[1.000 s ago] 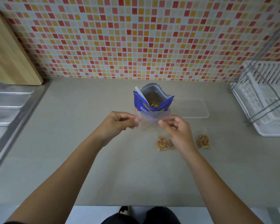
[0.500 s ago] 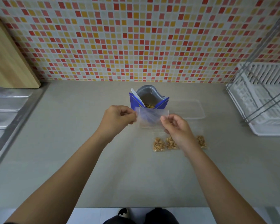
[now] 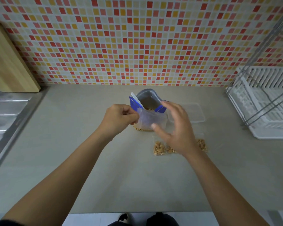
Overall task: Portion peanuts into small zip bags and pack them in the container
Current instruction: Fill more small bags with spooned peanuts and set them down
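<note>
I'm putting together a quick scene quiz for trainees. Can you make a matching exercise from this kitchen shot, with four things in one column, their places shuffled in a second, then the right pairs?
Things
1. empty zip bag
2. white spoon
3. clear container
4. cutting board

Places
A. leaning against the tiled wall, far left
B. pinched by the left hand
C. standing in the open blue peanut pouch
D. on the counter, right of the pouch

Pairs: 1-B, 2-C, 3-D, 4-A
</note>
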`<state>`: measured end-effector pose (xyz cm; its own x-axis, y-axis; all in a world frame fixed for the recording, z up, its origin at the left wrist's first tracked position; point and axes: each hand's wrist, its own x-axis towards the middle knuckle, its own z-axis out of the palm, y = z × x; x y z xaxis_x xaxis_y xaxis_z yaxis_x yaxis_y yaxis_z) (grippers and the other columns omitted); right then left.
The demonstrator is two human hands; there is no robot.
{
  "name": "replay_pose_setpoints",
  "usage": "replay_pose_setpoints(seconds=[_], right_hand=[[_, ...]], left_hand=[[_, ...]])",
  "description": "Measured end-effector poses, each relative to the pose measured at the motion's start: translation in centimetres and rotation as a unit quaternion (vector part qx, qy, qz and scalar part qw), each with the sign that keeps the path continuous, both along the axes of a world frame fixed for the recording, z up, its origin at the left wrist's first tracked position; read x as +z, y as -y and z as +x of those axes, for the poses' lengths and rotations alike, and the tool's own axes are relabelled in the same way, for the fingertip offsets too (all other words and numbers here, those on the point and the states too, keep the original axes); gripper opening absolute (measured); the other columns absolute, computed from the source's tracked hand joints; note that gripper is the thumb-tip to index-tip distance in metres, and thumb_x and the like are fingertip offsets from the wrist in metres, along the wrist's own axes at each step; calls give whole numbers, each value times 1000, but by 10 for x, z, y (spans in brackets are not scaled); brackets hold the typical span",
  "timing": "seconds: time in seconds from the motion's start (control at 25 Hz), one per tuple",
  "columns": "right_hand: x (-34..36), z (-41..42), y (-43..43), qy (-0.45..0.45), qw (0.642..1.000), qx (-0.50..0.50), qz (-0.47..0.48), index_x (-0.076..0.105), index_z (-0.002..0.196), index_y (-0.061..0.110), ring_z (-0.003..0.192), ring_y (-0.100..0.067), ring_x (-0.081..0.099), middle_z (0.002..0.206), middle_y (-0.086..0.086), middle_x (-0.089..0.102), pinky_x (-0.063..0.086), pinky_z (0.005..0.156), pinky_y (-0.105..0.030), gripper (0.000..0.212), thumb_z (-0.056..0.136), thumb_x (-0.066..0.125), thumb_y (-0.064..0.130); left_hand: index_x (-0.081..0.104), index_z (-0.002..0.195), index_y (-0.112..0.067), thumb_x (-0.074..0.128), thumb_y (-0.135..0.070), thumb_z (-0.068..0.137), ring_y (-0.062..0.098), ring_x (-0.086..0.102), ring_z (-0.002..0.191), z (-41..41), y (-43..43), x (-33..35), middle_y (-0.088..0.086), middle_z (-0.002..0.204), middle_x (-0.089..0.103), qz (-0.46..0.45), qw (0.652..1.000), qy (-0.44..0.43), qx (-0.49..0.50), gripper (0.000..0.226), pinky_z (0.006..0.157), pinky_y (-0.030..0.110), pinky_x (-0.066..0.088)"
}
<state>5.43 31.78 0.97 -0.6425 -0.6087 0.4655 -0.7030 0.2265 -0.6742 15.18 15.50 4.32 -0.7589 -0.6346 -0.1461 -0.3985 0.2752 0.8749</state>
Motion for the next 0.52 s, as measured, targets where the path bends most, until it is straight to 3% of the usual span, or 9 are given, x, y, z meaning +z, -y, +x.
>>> replay_pose_setpoints(seconds=[0.08, 0.16, 0.4, 0.52], right_hand=[[2, -1, 8, -84, 988, 59, 112, 45, 134, 16, 125, -8, 39, 134, 8, 48, 24, 105, -18, 83, 66, 69, 57], [1, -2, 15, -99, 983, 54, 148, 47, 133, 18, 126, -13, 42, 134, 3, 53, 22, 104, -19, 89, 60, 72, 62], [0, -11, 15, -125, 985, 29, 118, 61, 116, 21, 117, -18, 53, 113, 3, 66, 30, 99, -24, 63, 65, 67, 57], [2, -13, 14, -88, 991, 39, 92, 63, 110, 22, 108, -12, 56, 108, 8, 66, 39, 96, -26, 53, 66, 70, 51]], left_hand=[[68, 59, -13, 64, -8, 74, 6, 57, 56, -4, -6, 2, 4, 62, 67, -15, 1000, 7, -20, 15, 56, 14, 46], [68, 60, -13, 65, -10, 74, 8, 57, 57, -8, -12, 4, 3, 62, 67, -26, 999, 9, -31, 15, 57, 14, 47], [65, 59, -20, 65, -13, 77, 2, 55, 52, -15, -13, 8, -7, 57, 61, -57, 997, 27, -48, 20, 47, 5, 38], [70, 65, -19, 65, -16, 77, 0, 57, 54, -16, -9, 10, -4, 61, 65, -29, 997, 29, -64, 14, 55, 12, 42]])
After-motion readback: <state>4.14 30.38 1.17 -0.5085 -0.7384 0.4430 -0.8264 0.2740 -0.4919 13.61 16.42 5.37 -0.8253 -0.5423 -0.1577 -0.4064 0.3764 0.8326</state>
